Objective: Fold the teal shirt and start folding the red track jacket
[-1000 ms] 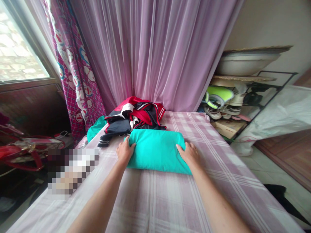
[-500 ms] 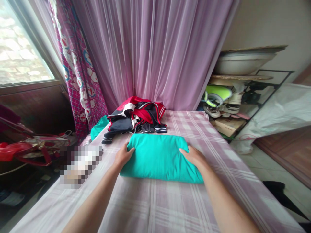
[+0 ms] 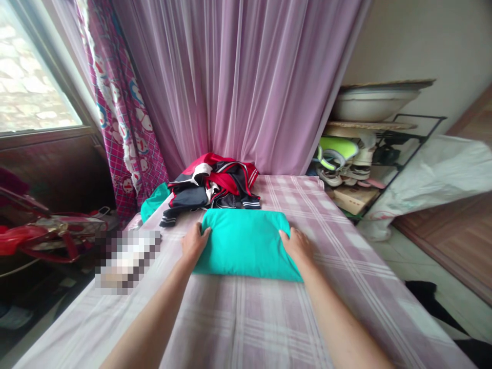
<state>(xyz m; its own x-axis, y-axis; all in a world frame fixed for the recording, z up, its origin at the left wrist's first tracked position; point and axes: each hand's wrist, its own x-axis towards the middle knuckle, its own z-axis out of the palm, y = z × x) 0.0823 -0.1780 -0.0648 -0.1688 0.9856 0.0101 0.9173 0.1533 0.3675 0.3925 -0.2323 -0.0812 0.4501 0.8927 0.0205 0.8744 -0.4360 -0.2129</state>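
Pinching the folded teal cloth (image 3: 246,243) between thumbs and fingers at the centre of the frame, with the left hand (image 3: 193,242) at its left end and the right hand (image 3: 300,245) at its right. Set on a plaid sheet (image 3: 246,323), just below rumpled red-and-dark clothes (image 3: 234,180).

I see daylight at the window (image 3: 33,77), glaring pale | murk beneath it | soft light on the lilac curtain (image 3: 246,77) to its right | plastic bag (image 3: 434,174) farther right, stretched and blurry
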